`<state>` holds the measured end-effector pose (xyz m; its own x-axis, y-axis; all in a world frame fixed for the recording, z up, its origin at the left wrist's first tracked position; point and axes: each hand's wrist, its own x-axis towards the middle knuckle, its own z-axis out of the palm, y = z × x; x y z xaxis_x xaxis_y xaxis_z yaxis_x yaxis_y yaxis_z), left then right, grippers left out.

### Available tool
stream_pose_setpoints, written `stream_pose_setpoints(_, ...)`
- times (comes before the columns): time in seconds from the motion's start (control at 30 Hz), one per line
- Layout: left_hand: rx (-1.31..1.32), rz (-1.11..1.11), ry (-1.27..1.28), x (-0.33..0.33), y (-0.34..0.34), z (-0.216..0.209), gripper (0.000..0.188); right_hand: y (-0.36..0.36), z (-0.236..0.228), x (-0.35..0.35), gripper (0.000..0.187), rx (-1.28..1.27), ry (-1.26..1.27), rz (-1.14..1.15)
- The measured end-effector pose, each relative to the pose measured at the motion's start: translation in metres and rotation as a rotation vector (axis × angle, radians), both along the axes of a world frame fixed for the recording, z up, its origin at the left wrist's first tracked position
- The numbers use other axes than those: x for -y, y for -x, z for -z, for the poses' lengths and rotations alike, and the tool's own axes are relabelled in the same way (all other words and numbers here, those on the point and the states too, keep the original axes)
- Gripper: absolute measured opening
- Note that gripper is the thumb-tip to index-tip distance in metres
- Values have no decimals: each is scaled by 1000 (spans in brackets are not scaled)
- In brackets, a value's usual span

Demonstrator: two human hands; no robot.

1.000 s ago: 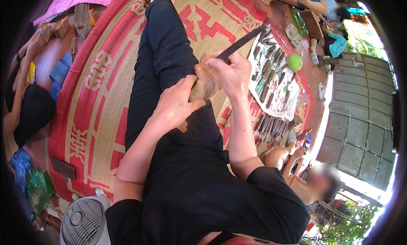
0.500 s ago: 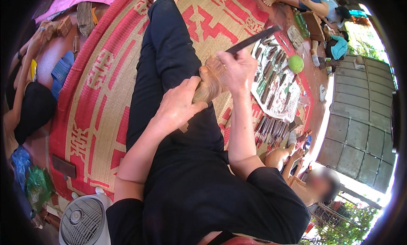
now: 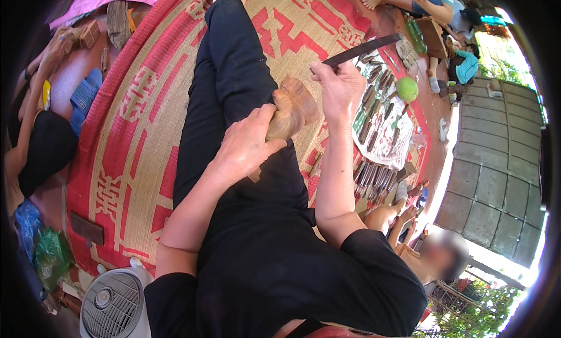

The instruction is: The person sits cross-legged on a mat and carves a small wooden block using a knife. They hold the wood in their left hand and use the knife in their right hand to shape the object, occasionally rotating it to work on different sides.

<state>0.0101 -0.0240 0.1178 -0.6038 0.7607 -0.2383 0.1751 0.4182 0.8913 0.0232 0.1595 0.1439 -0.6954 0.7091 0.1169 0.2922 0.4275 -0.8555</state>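
My left hand is wrapped round a carved piece of brown wood and steadies it over my thigh. The wood has a rounded, grooved body and flares toward a wider end on the right; its lower part is hidden by my palm. Just right of it, apart from the wood, my right hand grips a long, flat, dark file. The file slants up and to the right from my fingers, with its near end at my fingertips.
A red and straw-coloured mat lies under me. To the right, a white sheet bears several dark-handled tools, with a green round fruit beside it. A fan stands lower left. Other people sit nearby, one at lower right.
My right hand has moved right and slightly up with the file, away from the wood, so the wood's flared end shows more. My left hand and the wood stay in place.
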Motion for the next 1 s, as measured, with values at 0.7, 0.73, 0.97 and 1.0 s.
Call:
stream_pose_setpoints(0.7, -14, 54, 19, -2, 1, 1, 57, 8, 7, 9, 14, 276, -123, -300)
stream_pose_setpoints(0.73, -18, 58, 26, -2, 0, 0, 57, 10, 5, 10, 16, 260, -127, -242)
stream_pose_setpoints(0.97, -29, 50, 57, -3, -1, -3, 54, 12, 3, 15, 19, 216, -128, -159)
stream_pose_setpoints(1.0, -24, 50, 65, -3, -1, -3, 53, 11, 3, 15, 19, 211, -52, -173)
